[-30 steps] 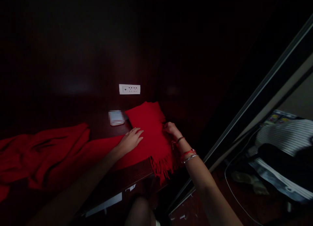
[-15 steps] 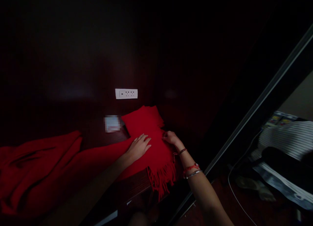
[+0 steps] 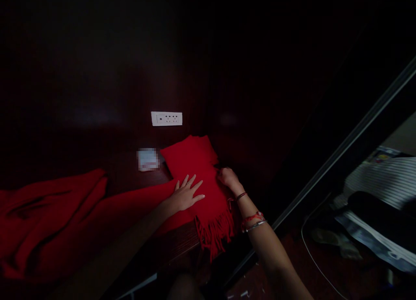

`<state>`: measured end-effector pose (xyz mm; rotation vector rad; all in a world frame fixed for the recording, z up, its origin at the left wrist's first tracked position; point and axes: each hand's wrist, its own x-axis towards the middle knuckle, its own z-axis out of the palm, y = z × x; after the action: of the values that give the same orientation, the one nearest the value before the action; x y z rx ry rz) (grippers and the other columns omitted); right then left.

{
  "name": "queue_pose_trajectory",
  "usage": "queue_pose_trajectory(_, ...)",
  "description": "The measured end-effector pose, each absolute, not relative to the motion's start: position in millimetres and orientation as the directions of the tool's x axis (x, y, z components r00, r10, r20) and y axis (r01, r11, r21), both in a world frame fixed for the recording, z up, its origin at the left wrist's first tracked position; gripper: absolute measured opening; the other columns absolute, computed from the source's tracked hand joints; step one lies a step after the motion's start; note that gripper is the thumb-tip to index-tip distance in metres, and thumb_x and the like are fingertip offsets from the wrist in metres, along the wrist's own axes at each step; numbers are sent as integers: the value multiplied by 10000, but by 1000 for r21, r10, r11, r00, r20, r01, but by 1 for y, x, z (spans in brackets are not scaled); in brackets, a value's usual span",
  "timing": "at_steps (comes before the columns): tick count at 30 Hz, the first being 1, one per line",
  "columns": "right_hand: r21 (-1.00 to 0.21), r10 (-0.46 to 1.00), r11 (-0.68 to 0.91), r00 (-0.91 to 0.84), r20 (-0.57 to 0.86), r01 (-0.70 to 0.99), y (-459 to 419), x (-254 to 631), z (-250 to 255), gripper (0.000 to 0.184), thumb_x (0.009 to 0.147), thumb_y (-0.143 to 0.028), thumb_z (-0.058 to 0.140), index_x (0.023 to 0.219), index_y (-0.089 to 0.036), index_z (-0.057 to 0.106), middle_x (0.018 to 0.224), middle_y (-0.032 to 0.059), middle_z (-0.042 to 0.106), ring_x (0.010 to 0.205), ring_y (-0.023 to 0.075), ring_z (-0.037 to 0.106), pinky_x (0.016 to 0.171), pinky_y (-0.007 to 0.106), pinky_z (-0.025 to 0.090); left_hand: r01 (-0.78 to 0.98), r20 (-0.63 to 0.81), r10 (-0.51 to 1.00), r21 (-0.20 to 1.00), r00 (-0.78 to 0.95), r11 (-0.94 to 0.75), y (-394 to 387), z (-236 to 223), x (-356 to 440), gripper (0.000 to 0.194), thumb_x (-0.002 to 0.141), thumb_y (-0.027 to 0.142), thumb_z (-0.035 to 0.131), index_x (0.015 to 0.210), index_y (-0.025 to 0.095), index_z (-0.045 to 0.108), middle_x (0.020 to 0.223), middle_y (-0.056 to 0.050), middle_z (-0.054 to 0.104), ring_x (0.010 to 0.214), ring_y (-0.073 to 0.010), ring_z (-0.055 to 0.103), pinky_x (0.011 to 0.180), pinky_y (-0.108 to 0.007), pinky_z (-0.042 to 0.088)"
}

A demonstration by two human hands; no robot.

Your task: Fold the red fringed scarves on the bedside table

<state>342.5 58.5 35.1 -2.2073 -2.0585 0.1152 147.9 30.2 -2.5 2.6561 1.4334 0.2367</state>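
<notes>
A long red scarf with a fringe lies along a dark wooden surface. Its right end is laid over in layers, and the tassels hang over the front edge. To the left, the rest of the cloth is bunched in loose folds. My left hand rests flat on the scarf with its fingers spread, a ring on one of them. At the scarf's right edge, my right hand has its fingers curled in and pinches the cloth; the fingertips are partly hidden.
A white wall socket is on the dark back panel. Below it lies a small pale item, blurred out. A metal-edged door frame slants along the right. Beyond it are a striped cloth and a white cable.
My left hand has slid a little to the right over the scarf and its fingers have spread wider. My right hand stays at the scarf's right edge. The view has shifted slightly.
</notes>
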Motion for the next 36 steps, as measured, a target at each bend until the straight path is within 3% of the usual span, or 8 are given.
queue_pose_trajectory(3,-120,994,-103,106,19,987,58,339,32,235,701,-167,446,859,-115,611,901,131,579,761,171,551,591,221,379,831,39,847,179,529,-527,29,-1,146,615,746,616,266,1280,315,214,1369,-65,139,1228,-320,79,905,-556,160)
queue_pose_trajectory(6,-104,988,-109,120,102,989,58,337,35,294,713,-177,439,982,-133,549,1032,127,515,889,193,504,668,244,385,839,158,845,121,512,-531,34,5,149,562,789,561,234,1272,276,261,1364,-63,166,1235,-283,93,943,-511,132)
queue_pose_trajectory(9,-90,979,62,-43,199,994,63,333,37,306,771,-205,379,1054,-152,484,1088,100,472,961,175,458,746,245,367,829,174,829,93,532,-552,42,8,155,537,813,516,224,1275,247,264,1368,-50,147,1242,-254,75,963,-479,118)
queue_pose_trajectory(13,-79,968,242,-235,83,967,79,332,32,267,804,-234,365,1025,-174,503,1055,77,497,915,142,486,749,229,364,833,7,844,161,536,-530,50,2,161,600,783,567,231,1288,243,228,1366,-69,140,1237,-284,68,947,-514,105)
queue_pose_trajectory(20,-59,960,278,-279,-10,959,112,342,37,173,738,-223,509,889,-175,579,1008,61,535,906,133,488,720,193,355,813,78,835,198,544,-548,47,-2,159,613,761,606,227,1277,277,244,1370,-72,124,1237,-293,40,941,-529,78)
queue_pose_trajectory(26,-59,976,214,-216,-37,975,123,342,42,143,739,-198,503,844,-165,594,844,47,601,777,111,533,628,158,349,810,160,831,188,533,-556,39,-10,158,623,750,621,237,1279,292,232,1371,-80,123,1230,-317,51,932,-543,77)
queue_pose_trajectory(32,-85,990,139,-136,47,987,94,337,50,299,723,-167,490,1018,-162,535,1063,82,528,908,117,491,697,152,341,778,200,798,185,569,-601,20,-8,155,619,756,608,252,1281,281,230,1371,-97,109,1232,-312,36,935,-533,85)
queue_pose_trajectory(36,-93,1000,14,-15,-11,996,47,343,55,243,767,-220,423,895,-120,603,879,112,603,757,134,549,605,181,358,703,215,726,183,653,-687,5,-5,157,630,745,618,266,1278,283,238,1378,-79,85,1236,-299,14,945,-519,81)
